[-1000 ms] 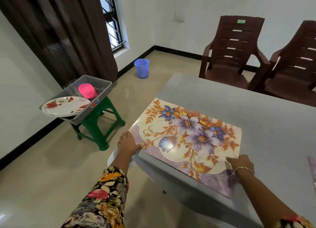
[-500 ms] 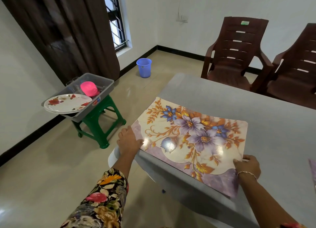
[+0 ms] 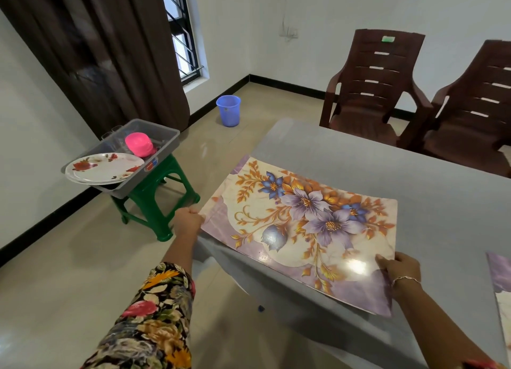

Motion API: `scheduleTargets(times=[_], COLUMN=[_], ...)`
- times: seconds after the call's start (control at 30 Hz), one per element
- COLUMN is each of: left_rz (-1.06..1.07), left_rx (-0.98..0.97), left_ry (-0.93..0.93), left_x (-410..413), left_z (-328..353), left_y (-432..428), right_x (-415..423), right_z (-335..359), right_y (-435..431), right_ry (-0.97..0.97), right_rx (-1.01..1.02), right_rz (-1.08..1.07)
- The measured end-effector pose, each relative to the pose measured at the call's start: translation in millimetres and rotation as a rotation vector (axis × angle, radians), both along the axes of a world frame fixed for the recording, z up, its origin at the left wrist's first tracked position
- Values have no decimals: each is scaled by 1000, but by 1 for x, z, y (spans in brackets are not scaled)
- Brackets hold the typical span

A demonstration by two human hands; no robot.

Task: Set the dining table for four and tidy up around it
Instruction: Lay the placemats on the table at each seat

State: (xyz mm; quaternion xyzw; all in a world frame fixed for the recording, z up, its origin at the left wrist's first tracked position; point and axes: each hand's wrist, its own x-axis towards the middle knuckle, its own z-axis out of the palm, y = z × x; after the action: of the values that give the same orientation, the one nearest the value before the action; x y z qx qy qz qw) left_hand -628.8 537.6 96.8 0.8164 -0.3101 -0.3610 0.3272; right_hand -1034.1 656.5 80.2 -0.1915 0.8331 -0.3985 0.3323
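A glossy rectangular placemat, cream and lilac with purple and blue flowers and orange leaves, lies at the near corner of a grey table. The left hand pinches its left edge; the right hand grips its near right corner.

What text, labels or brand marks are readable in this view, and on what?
Nothing can be read.
On the grey tub, a red and blue sticker: too blurred.
On the brown chair, a green sticker: blurred, no letters show.
On the blue bucket, a small label: too small.
On the floral placemat: pattern only, no words.
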Motion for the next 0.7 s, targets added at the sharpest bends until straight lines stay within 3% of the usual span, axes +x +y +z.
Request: scheduleTargets(times=[0.17, 0.3, 0.5, 0.7], left_rz=[-77, -65, -51, -337], left_rx=[-83, -136, -203, -148], left_ry=[89, 193, 495, 475], left_x=[-12, -15, -13, -2], left_z=[-1, 3, 14, 30], left_y=[9, 16, 29, 25], right_x=[0, 2, -4, -19], right_z=[9, 14, 27, 37], right_y=[7, 10, 23, 16], right_ry=[113, 135, -205, -313], right_rx=[28, -75, -440, -676], right_rz=[16, 27, 21, 132])
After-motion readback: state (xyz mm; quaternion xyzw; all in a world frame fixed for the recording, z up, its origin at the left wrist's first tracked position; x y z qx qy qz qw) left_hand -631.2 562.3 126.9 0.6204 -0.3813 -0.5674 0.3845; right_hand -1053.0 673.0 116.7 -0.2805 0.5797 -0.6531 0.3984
